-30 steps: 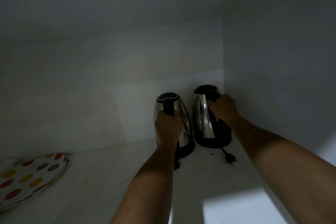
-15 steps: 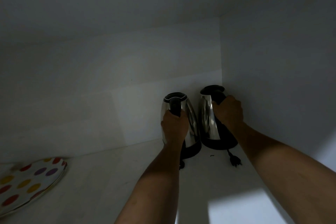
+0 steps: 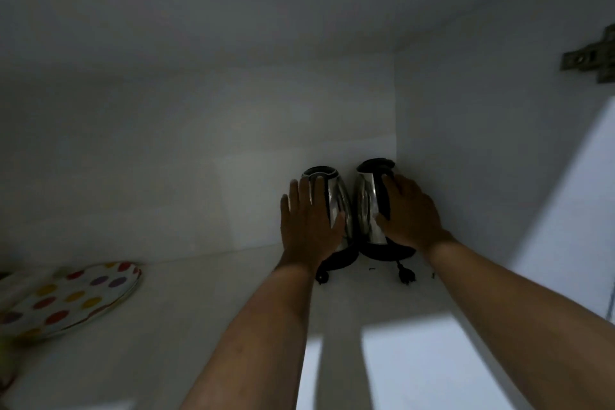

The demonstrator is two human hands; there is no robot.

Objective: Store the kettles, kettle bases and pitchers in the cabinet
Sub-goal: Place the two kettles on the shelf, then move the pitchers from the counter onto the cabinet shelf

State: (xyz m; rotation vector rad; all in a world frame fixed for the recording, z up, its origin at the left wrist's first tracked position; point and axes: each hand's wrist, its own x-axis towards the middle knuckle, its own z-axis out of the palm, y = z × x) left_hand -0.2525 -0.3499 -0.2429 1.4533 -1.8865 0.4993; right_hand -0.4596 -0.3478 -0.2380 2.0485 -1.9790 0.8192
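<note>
A dotted plate (image 3: 70, 296) lies far left on the shelf (image 3: 199, 309). My left hand (image 3: 307, 223) rests flat, fingers spread, against the left kettle (image 3: 334, 206); my right hand (image 3: 411, 213) lies loose on the right kettle (image 3: 367, 203). Both stand upright in the back right corner, dead ahead.

- The left kettle (image 3: 339, 206), shiny steel with a black rim, is standing upright on its black base (image 3: 341, 260) right of frame centre, deep in the white cabinet (image 3: 199, 160).
- The right kettle (image 3: 367, 206) (same make, apparently) is sitting just beside it in the back right corner, on its own base (image 3: 387, 251).
- Both plugs are lying loose in front.
</note>
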